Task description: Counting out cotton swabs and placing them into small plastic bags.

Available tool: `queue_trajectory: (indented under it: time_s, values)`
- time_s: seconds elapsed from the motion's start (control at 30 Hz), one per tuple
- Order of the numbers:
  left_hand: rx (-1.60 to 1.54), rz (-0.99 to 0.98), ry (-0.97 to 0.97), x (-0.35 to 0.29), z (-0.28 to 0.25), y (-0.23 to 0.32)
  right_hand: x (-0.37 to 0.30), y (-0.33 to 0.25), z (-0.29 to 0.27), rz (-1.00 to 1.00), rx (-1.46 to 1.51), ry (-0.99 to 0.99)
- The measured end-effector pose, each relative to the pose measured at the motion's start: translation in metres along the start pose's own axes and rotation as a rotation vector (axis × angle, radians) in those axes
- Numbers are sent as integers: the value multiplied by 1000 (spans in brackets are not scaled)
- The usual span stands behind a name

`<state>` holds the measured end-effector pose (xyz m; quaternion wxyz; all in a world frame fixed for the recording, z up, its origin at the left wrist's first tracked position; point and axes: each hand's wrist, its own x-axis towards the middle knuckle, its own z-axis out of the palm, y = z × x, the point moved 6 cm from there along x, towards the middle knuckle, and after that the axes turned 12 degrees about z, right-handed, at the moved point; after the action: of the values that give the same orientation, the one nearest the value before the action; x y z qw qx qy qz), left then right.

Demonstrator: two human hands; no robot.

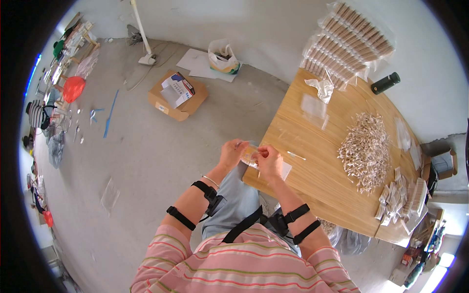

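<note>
My left hand [230, 154] pinches one side of a small clear plastic packet [248, 155] with yellow print, held at the near left corner of the wooden table [312, 151]. On the packet's other side, the bent fingers of my right hand [269, 163] grip its edge. What lies inside the packet is too small to make out. A flat whitish sheet or bag [286, 170] shows beside my right hand. A few loose cotton swabs [296, 156] lie just right of it. Farther right is a big heap of cotton swabs [365, 152].
Clear plastic bags [313, 108] and a crumpled white wrapper [322, 90] lie toward the table's far side. Bundled sticks in plastic [347, 44] lean at the wall near a dark green bottle [385, 83]. Packed swabs [406, 196] fill the right edge. A cardboard box [163, 106] sits on the floor.
</note>
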<state>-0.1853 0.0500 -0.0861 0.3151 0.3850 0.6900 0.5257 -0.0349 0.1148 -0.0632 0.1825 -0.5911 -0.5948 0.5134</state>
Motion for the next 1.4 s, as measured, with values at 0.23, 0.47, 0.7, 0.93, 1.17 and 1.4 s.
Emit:
queue_trajectory:
  time_s: [0.23,0.47,0.7,0.93,1.17,1.4]
  values:
    - [-130,-76,-38,-1,-3,-14,-13,-18,-3,-136,-97,70]
    - [231,63,-67,8,-5,13,-20,6,-109,-291,-490,605]
    - [610,853,-185,-28,73,114,-19,65,-118,-363,-298,484]
    - [569,893,-476,-66,160,103,-44,76,-150,-317,-223,339]
    - [589,1003,-566,-71,176,104,6,68,-280,-21,-506,1023]
    - [618,982,-539,-68,166,96,22,79,-238,-43,-492,804]
